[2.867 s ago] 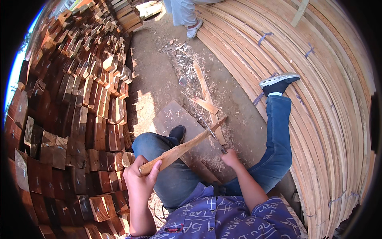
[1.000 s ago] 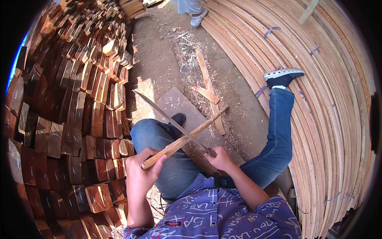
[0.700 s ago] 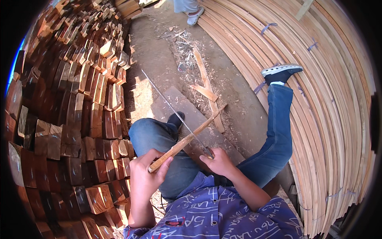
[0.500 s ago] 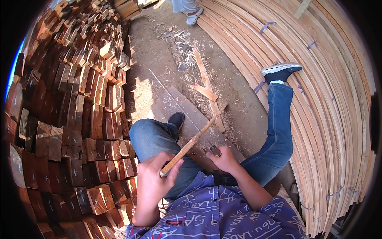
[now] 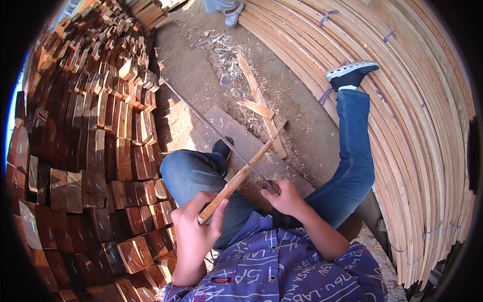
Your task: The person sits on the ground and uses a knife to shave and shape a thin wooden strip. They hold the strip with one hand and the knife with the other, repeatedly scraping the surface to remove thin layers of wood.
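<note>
My left hand [image 5: 193, 224] grips the near end of a slender wooden stick [image 5: 234, 182], thumb along one side. The stick slants up and away to the right, and its far end tapers. My right hand [image 5: 288, 199] is closed round the dark handle of a long, thin-bladed knife [image 5: 207, 122]. Its blade points away to the far left and crosses the stick about midway. Whether blade and stick touch, I cannot tell. Most of the handle is hidden by my fingers.
Stacked dark wood blocks [image 5: 102, 166] rise along the left. Long bundled wooden strips [image 5: 402, 151] curve along the right; my shoe rests against them. A grey board [image 5: 221, 121], loose wood pieces [image 5: 257, 108] and shavings lie on the ground. Another person's foot [image 5: 233, 15] is at the far edge.
The knife's blade has swung to the left, and its flat side looks broader now. Both hands keep their hold, and the stick has shifted only slightly. The whole view has moved a little.
</note>
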A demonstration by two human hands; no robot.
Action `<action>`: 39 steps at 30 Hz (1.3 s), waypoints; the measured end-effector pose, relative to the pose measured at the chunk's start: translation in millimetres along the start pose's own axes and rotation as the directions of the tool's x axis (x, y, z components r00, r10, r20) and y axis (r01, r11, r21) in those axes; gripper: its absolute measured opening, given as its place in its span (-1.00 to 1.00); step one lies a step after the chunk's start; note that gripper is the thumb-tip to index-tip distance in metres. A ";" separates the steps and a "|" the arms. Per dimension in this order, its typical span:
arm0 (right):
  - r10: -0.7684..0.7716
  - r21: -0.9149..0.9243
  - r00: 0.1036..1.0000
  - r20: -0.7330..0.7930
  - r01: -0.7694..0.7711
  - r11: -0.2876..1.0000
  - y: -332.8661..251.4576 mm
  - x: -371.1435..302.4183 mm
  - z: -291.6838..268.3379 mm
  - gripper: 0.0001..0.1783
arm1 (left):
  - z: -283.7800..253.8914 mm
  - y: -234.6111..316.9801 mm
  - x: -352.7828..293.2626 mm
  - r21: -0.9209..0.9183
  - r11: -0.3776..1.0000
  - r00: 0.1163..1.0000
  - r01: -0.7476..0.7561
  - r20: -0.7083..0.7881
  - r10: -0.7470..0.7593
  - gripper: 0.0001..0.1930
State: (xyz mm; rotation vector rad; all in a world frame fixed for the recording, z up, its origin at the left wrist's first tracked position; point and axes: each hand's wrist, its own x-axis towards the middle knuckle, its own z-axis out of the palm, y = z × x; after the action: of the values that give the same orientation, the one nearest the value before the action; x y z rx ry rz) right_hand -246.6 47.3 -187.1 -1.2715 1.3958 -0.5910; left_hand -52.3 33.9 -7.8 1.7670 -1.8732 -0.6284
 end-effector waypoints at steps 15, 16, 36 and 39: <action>0.107 -0.004 0.986 0.130 -0.107 0.994 1.5 -14.3 -8.9 -0.70 | -5.5 -14.2 -2.3 -0.023 0.995 0.994 0.094 -0.046 -0.095 -0.88; 0.111 -0.007 0.981 0.159 -0.111 0.994 -3.1 -17.0 -6.9 -0.71 | -5.1 -12.3 -1.8 -0.012 0.996 0.995 0.087 -0.038 -0.088 -0.88; 0.232 -0.076 0.961 0.151 -0.223 0.972 -1.7 -1.0 -12.3 -0.70 | -11.8 -38.4 -10.5 -0.074 0.987 0.988 0.140 -0.049 -0.144 -0.88; -0.063 -0.076 0.990 0.125 0.073 0.994 4.7 3.6 -12.7 -0.72 | -9.8 -30.1 -6.0 -0.077 0.988 0.990 0.133 -0.032 -0.135 -0.89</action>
State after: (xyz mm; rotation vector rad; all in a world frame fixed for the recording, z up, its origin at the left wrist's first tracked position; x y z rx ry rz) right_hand -259.3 41.7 -189.2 -1.4013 1.2896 -0.4985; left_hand -22.5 38.0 -19.3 1.8542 -1.6947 -0.7006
